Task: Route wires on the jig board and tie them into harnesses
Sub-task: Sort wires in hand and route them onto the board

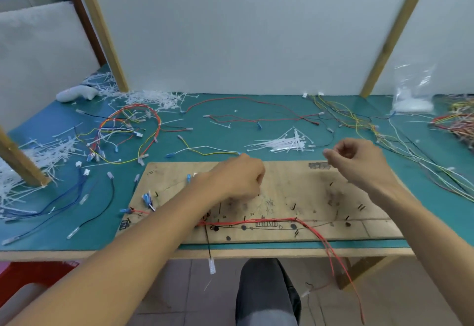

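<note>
Left hand [238, 177] is curling its fingers over the jig board's [320, 197] centre, right hand [359, 161] pinching at 2 o'clock, contents of neither discernible; red wires [256, 222] are running along the board's 6 o'clock edge; advisable: keeping them taut against pegs [294, 206] while tying.

**Hand-assembly wiring workshop**

A green-matted surface [230, 133] carries a marked, pegged wooden jig board [320, 189] at its near edge. Loose coloured wires [133, 120] with connectors, bundled white cable ties [282, 143] and heaped tie offcuts [151, 98] lie farther back.
</note>
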A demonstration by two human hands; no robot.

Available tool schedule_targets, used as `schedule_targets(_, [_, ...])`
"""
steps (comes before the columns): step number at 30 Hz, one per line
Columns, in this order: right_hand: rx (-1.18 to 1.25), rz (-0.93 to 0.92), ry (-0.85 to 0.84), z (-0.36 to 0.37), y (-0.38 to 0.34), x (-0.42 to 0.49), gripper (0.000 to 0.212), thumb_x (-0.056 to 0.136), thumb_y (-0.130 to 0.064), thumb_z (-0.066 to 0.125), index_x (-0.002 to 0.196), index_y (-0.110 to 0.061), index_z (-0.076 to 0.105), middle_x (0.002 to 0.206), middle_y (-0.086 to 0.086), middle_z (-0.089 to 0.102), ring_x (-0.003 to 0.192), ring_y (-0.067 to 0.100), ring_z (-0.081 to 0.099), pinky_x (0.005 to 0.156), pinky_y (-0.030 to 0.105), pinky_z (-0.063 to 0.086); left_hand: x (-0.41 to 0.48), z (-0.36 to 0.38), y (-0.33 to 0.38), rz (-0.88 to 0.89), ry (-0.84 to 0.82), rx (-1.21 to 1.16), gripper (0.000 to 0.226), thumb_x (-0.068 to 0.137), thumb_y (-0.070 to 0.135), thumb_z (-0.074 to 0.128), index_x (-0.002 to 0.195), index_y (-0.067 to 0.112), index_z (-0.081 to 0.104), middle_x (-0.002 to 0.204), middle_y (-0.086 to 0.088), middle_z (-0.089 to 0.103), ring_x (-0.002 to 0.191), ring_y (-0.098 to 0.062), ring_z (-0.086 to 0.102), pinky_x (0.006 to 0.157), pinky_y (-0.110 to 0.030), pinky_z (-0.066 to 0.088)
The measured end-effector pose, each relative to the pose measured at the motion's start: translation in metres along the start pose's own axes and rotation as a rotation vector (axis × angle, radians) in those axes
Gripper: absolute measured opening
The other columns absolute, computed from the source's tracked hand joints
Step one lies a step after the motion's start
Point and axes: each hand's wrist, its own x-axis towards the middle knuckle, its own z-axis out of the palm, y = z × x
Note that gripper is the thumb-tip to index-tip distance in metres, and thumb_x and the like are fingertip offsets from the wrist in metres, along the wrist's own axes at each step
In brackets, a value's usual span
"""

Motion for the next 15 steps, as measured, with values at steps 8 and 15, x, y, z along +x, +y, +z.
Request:
schedule_targets(8, [-0.113, 0.116, 0.107, -0.029, 0.027, 0.110, 0.016, 0.090, -0.024, 0.072, 0.076, -0.018, 0.074, 0.083, 0.003, 0.076, 0.087, 0.026, 0.068, 0.069, 0.032, 0.046, 0.033, -0.005, -0.001, -0.026, -0.308, -0.014, 0.023, 0.092, 0.012, 0.042, 0.100, 0.016, 0.062, 0.104, -0.007, 0.067, 0.100, -0.032, 0.065, 0.082, -0.039, 0.056])
schedule_targets(15, [-0.304, -0.072, 0.137, -0.019, 0.014, 0.218, 0.016, 0.094, -0.015, 0.067, 0.095, -0.008, 0.080, 0.093, 0.011, 0.077, 0.099, 0.031, 0.070, 0.087, 0.033, 0.052, 0.039, -0.001, 0.004, -0.011, -0.263, 0.068, 0.014, 0.102, 0.015, 0.041, 0.093, 0.010, 0.051, 0.114, -0.025, 0.063, 0.087, -0.033, 0.049, 0.073, -0.033, 0.040])
